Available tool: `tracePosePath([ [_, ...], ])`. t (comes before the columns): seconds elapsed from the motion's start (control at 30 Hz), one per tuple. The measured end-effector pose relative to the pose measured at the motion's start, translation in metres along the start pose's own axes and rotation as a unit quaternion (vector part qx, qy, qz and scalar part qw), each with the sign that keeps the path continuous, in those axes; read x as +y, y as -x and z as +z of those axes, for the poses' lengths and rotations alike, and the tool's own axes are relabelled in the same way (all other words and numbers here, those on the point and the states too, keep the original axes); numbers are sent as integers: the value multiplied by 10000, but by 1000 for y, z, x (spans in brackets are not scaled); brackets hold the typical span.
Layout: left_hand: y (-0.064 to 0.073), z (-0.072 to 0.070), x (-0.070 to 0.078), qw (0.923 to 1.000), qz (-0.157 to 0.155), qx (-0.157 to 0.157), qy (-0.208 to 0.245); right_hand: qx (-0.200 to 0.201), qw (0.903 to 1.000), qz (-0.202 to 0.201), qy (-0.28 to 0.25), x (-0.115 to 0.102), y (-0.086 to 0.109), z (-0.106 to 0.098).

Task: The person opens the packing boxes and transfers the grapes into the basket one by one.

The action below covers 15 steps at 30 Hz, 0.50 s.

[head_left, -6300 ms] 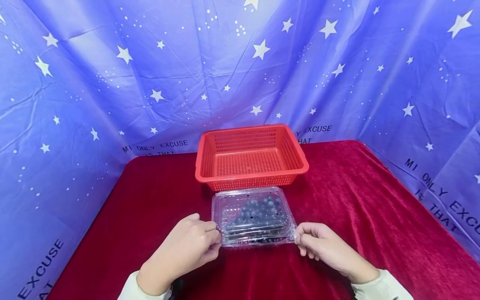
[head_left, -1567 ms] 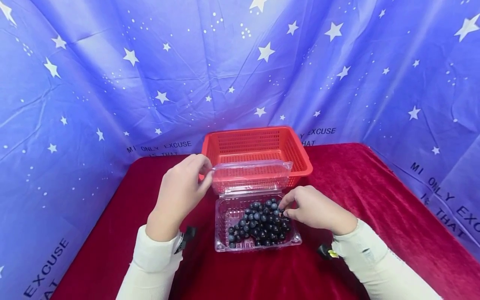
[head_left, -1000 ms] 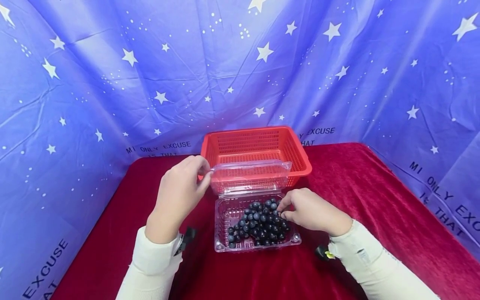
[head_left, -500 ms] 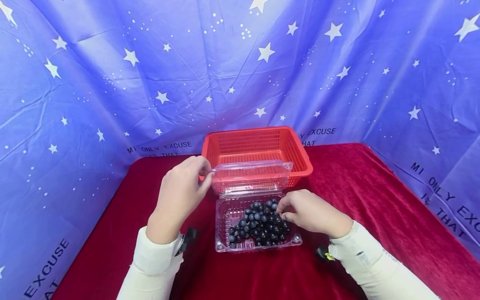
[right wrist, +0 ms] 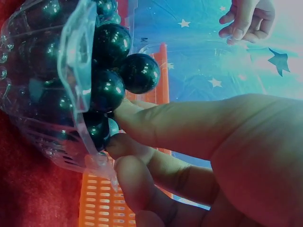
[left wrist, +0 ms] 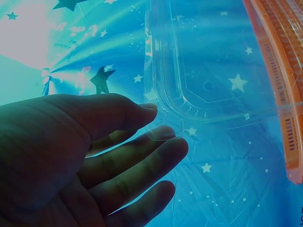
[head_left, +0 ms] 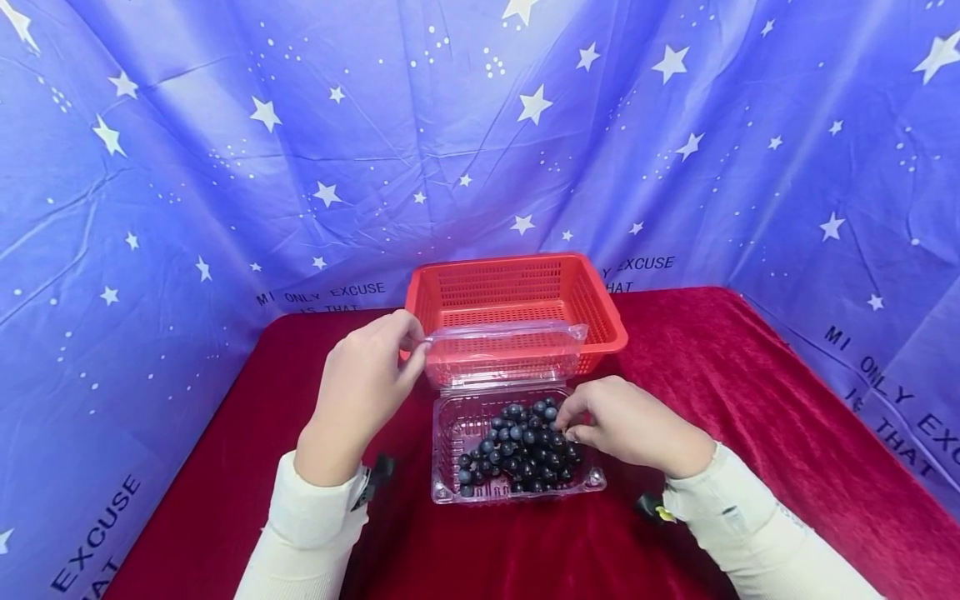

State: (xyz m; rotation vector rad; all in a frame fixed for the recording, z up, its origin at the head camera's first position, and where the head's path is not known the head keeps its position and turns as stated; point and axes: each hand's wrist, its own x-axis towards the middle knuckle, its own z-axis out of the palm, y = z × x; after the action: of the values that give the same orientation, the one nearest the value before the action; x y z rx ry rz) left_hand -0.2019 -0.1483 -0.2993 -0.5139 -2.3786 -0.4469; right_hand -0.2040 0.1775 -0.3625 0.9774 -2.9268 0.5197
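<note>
In the head view a clear plastic clamshell box lies with its lid raised at the back. A bunch of dark grapes fills its middle and right side. My left hand pinches the lid's left corner; in the left wrist view thumb and a fingertip meet at the clear corner tab, the other fingers apart. My right hand reaches over the box's right edge. The right wrist view shows its thumb and forefinger pinching at the grapes, fingertips partly hidden behind them.
A red perforated plastic basket stands right behind the box, partly seen through the lid. Dark red velvet cloth covers the table. A blue curtain with stars closes off the back and both sides.
Earliest, the box was shut, with both hands at its front corners. Since then the lid has swung up and back with my left hand, and my right hand has moved to the grapes. Lately almost nothing moves.
</note>
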Motion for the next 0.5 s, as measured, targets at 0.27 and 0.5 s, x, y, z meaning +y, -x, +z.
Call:
tracePosePath([
  [0.27, 0, 0, 0, 10000, -45, -48, -45, 38, 9999, -61, 104, -1, 2, -1],
  [0.5, 1, -1, 0, 9999, -60, -61, -85, 141, 9991, -308, 262, -3, 5, -2],
])
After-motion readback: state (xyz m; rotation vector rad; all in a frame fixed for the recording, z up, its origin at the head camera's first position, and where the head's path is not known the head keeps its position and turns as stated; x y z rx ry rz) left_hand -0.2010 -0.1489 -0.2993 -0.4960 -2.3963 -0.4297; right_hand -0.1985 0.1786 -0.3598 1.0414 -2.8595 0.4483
